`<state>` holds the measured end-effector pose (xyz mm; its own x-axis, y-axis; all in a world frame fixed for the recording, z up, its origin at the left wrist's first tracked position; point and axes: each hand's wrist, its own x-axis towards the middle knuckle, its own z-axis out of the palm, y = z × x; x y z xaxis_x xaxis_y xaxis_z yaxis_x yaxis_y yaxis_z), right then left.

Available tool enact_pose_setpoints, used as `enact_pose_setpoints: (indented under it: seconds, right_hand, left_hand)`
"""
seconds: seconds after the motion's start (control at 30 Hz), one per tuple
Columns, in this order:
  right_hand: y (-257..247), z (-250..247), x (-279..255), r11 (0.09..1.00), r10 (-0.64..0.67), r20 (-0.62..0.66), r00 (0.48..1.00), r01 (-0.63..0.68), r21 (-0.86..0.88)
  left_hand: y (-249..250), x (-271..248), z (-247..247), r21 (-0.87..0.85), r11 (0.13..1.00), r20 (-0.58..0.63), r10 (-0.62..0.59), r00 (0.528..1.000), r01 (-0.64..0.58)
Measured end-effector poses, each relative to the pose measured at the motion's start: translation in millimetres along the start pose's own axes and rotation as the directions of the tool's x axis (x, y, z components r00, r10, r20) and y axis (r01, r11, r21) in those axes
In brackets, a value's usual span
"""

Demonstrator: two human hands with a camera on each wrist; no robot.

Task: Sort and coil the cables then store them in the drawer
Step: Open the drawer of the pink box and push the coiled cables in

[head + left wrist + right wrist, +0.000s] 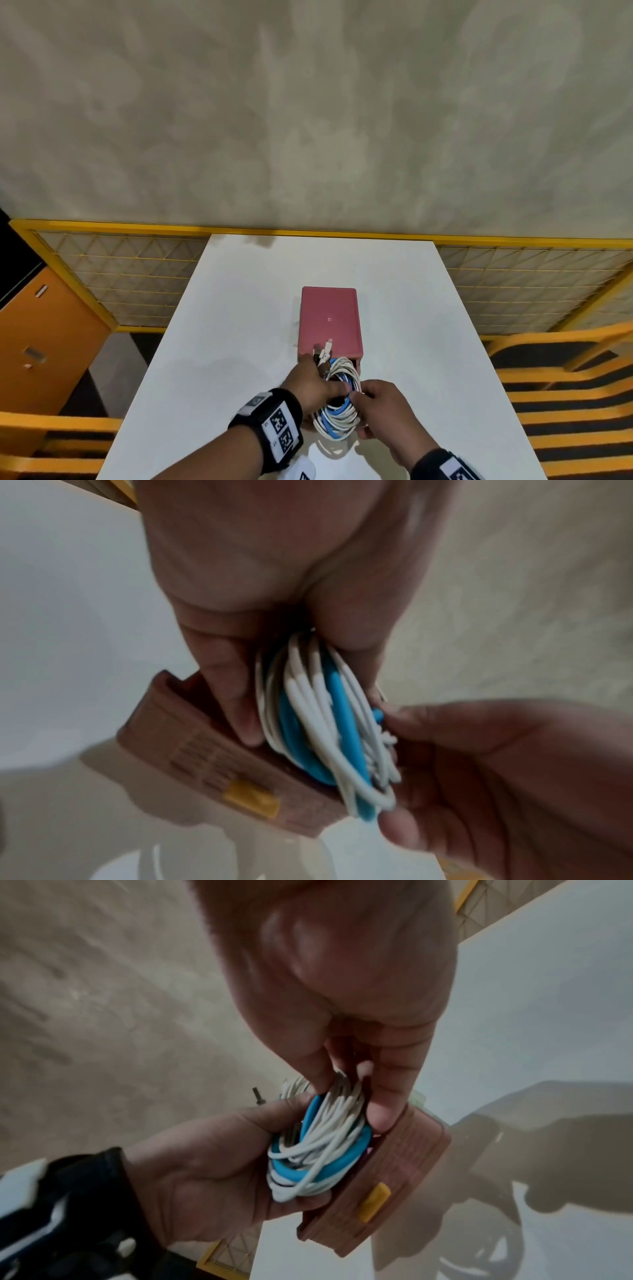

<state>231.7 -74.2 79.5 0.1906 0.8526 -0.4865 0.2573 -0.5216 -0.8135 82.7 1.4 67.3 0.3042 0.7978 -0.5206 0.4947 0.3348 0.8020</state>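
Both hands [317,383] [383,414] around coiled white-and-blue cables [339,411], no legible writing.

White table [239,308], yellow mesh fence [120,274], mottled beige floor [308,120].

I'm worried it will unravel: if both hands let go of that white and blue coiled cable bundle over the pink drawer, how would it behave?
The bundle of white and blue coiled cables would probably spring loose, since no tie shows and both the left hand and right hand hold it. It looks floppy and light. A white connector end already sticks out.
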Motion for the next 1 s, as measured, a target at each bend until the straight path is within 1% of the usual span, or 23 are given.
enact_pose_setpoints:
  seconds: [0.07, 0.13, 0.2, 0.27, 0.3, 0.33, 0.4, 0.43, 0.53, 0.6, 0.63, 0.67, 0.7, 0.77, 0.83, 0.9, 0.97, 1.0]
  right_hand:
    - [-2, 0, 4, 0.997, -0.021, -0.026, 0.999, 0.019, -0.081]
    - [-5, 1, 3, 0.991, -0.053, -0.028, 0.998, 0.049, -0.125]
    - [-6, 2, -1, 0.981, -0.103, -0.02, 0.994, 0.098, -0.166]
    - [-7, 2, -3, 0.963, -0.158, -0.009, 0.987, 0.152, -0.223]
    - [-8, 2, -4, 0.952, -0.179, -0.001, 0.984, 0.173, -0.252]
    - [-9, 2, -4, 0.943, -0.188, 0.008, 0.982, 0.183, -0.278]
    - [-8, 1, -1, 0.935, -0.187, 0.024, 0.982, 0.185, -0.304]
    - [-7, 2, 1, 0.931, -0.181, 0.028, 0.983, 0.181, -0.316]
    - [-7, 6, 6, 0.898, -0.162, 0.042, 0.986, 0.165, -0.408]
    - [-7, 11, 10, 0.865, -0.15, 0.045, 0.988, 0.153, -0.477]
    - [-6, 13, 12, 0.845, -0.154, 0.042, 0.987, 0.154, -0.512]
    - [-6, 15, 14, 0.823, -0.164, 0.039, 0.986, 0.159, -0.545]
    - [-6, 16, 15, 0.802, -0.177, 0.035, 0.984, 0.165, -0.574]
    - [-5, 19, 17, 0.773, -0.195, 0.028, 0.98, 0.171, -0.611]
    - [-3, 20, 18, 0.752, -0.209, 0.026, 0.977, 0.178, -0.635]
    - [0, 21, 20, 0.737, -0.219, 0.024, 0.975, 0.182, -0.651]
    - [1, 21, 23, 0.722, -0.216, 0.023, 0.976, 0.175, -0.669]
    - [2, 21, 24, 0.71, -0.21, 0.023, 0.977, 0.168, -0.684]
  left_hand:
    - [-3, -4, 5, -0.012, 0.997, -0.095, 0.076, 0.993, -0.077]
    - [-4, -10, 8, 0.007, 0.991, -0.155, 0.13, 0.979, -0.13]
    - [-5, -16, 9, 0.118, 0.982, -0.21, 0.172, 0.962, -0.149]
    - [-4, -20, 11, 0.272, 0.954, -0.221, 0.192, 0.956, -0.128]
    - [-4, -20, 11, 0.361, 0.927, -0.217, 0.19, 0.957, -0.102]
    - [-4, -21, 11, 0.464, 0.882, -0.216, 0.202, 0.955, -0.081]
    - [-3, -19, 11, 0.66, 0.75, -0.204, 0.242, 0.949, -0.049]
    - [-4, -17, 10, 0.715, 0.698, -0.189, 0.248, 0.95, -0.04]
    - [-7, -10, 7, 0.797, 0.603, -0.158, 0.217, 0.963, -0.005]
    - [-9, -6, 6, 0.827, 0.562, -0.17, 0.202, 0.964, 0.028]
    - [-10, -4, 5, 0.826, 0.562, -0.182, 0.201, 0.962, 0.039]
    - [-11, -3, 3, 0.811, 0.583, -0.197, 0.198, 0.96, 0.046]
    - [-12, -2, 2, 0.78, 0.624, -0.21, 0.197, 0.958, 0.043]
    - [-15, -1, -1, 0.67, 0.742, -0.233, 0.194, 0.953, 0.012]
    - [-15, -3, -3, 0.534, 0.843, -0.256, 0.228, 0.939, -0.059]
    - [-13, -8, -2, 0.34, 0.926, -0.267, 0.265, 0.927, -0.166]
    - [-14, -12, -3, 0.194, 0.954, -0.28, 0.277, 0.919, -0.228]
    - [-16, -12, -4, 0.158, 0.959, -0.283, 0.274, 0.919, -0.237]
